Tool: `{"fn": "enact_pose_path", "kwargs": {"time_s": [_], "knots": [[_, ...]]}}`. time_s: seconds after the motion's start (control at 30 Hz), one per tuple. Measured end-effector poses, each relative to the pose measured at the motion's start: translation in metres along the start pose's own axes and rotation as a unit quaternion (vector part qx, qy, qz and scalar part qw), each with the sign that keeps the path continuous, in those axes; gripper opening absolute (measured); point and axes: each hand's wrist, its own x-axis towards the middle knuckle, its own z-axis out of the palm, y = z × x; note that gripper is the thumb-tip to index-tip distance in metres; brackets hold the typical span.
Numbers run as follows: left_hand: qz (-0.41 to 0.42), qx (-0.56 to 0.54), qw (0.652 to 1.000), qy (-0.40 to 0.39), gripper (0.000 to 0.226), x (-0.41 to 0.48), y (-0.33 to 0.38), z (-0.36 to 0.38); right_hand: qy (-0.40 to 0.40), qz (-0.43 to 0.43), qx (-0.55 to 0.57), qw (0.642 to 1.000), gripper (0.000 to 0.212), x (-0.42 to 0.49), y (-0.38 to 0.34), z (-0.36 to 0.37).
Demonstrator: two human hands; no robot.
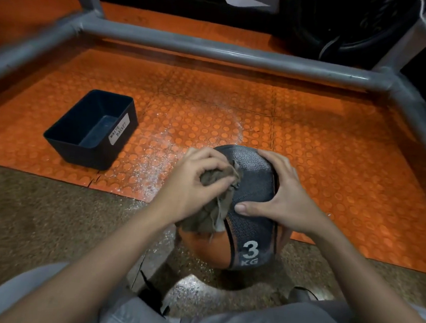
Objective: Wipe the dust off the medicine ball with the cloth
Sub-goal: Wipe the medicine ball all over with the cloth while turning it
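Our left hand (pixel 194 183) grips the bunched cloth (pixel 212 213) and presses it on the ball (pixel 254 180), upper left side; our right hand (pixel 283 201) lies spread over the top, steadying it. The ball sits at the near edge of the orange mat (pixel 237 106), partly on brown floor. We judge wiping is underway; next we should turn the ball to reach its dusty grey band. It reads "3 KG"; the black bin (pixel 78 152) reads "WASTE BASKET".

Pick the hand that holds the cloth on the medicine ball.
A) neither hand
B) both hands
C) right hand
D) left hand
D: the left hand grips the bunched cloth against the medicine ball; the right hand rests bare on the ball.
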Motion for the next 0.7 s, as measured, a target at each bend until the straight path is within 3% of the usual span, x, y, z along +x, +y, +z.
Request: {"fn": "enact_pose_path", "kwargs": {"time_s": [0.1,0.2,0.27,0.37,0.43,0.5,0.57,0.63,0.7], "knots": [[-0.119,-0.101,0.986,0.058,0.005,0.012,-0.022,-0.009,0.003,-0.011,-0.013,1.000,0.117,-0.001,-0.003,0.004],[-0.239,-0.149,0.956,0.087,0.016,0.019,-0.039,-0.012,0.006,-0.018,-0.011,1.000,0.112,-0.002,-0.005,0.006],[-0.216,-0.131,0.964,0.087,0.017,0.016,-0.030,-0.009,0.009,-0.014,0.000,1.000,0.109,-0.002,-0.003,0.004],[-0.074,-0.071,0.994,0.046,0.002,0.003,-0.004,-0.001,0.010,-0.006,0.009,1.000,0.113,-0.001,0.001,0.001],[0.000,-0.026,1.000,0.008,0.015,-0.006,0.003,0.001,0.003,-0.004,0.008,1.000,0.118,-0.001,0.001,-0.001],[-0.001,-0.050,0.999,-0.002,0.013,-0.001,-0.003,-0.004,-0.010,0.000,0.003,1.000,0.120,0.001,-0.003,-0.001],[-0.074,-0.104,0.991,0.042,0.007,0.007,-0.017,-0.010,-0.008,-0.001,-0.004,1.000,0.119,0.003,-0.007,0.001],[-0.202,-0.178,0.959,0.084,0.012,0.014,-0.031,-0.013,0.001,-0.003,-0.007,1.000,0.116,0.003,-0.008,0.004],[-0.279,-0.205,0.933,0.101,0.012,0.016,-0.037,-0.010,0.002,-0.008,-0.001,1.000,0.112,0.002,-0.005,0.004]]}}
